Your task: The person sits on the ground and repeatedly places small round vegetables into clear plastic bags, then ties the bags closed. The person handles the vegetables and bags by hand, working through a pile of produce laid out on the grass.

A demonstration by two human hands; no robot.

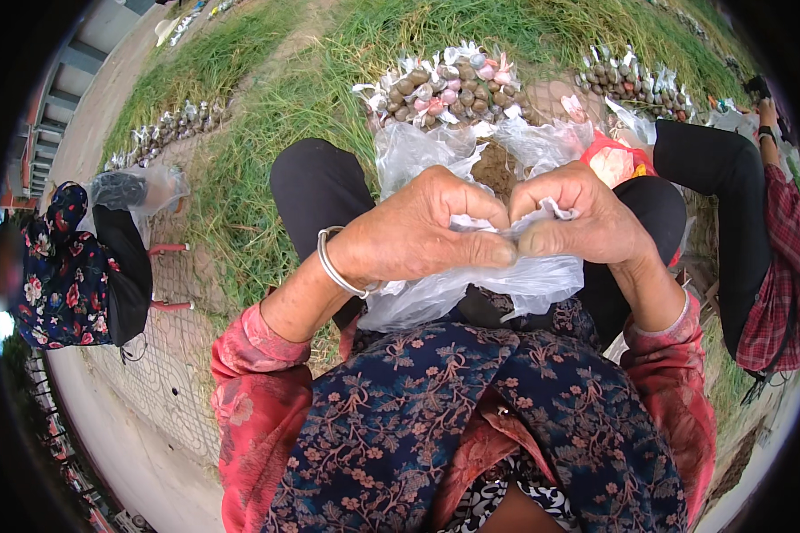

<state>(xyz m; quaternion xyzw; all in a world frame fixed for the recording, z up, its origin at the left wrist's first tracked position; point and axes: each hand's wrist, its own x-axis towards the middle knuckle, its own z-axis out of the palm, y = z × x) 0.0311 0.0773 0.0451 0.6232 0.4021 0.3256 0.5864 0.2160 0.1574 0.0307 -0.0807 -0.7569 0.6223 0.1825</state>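
Note:
My left hand (433,230) and my right hand (580,216) meet thumb to thumb above my lap. Both pinch a thin, whitish plastic bag (467,293), whose loose part hangs below them over my lap. A metal bangle circles my left wrist. Just beyond the hands, brown soil (495,166) shows between folds of clear plastic sheeting (420,150). Farther off lies a pile of small knotted plastic bags (433,90) with brown and pinkish filling. What lies directly under my hands is hidden.
A red plastic bag (613,160) lies beside my right knee. More knotted bags stand in rows at the right (633,83) and left (167,133), by grass. One person (73,273) sits at the left, another (767,266) close by at the right.

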